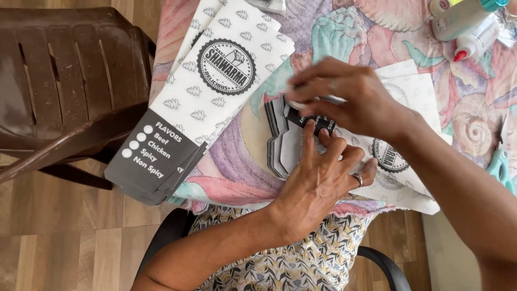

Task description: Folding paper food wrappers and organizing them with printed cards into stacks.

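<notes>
A white and grey printed paper sleeve [401, 161] lies flat on the table in front of me. My left hand [318, 180] presses on its dark grey end, fingers curled, a ring on one finger. My right hand [350, 97] reaches over from the right and pinches the dark flap [307, 119] of that sleeve between fingertips. Under the flap I see several grey layered edges [277, 140]. A stack of the same long sleeves [199, 97] lies to the left, its grey ends hanging over the table's edge.
A shell-patterned cloth [237, 161] covers the table. Glue bottles [468, 32] lie at the top right, teal scissors [501, 167] at the right edge. A brown plastic chair [64, 86] stands to the left on a wooden floor [64, 237].
</notes>
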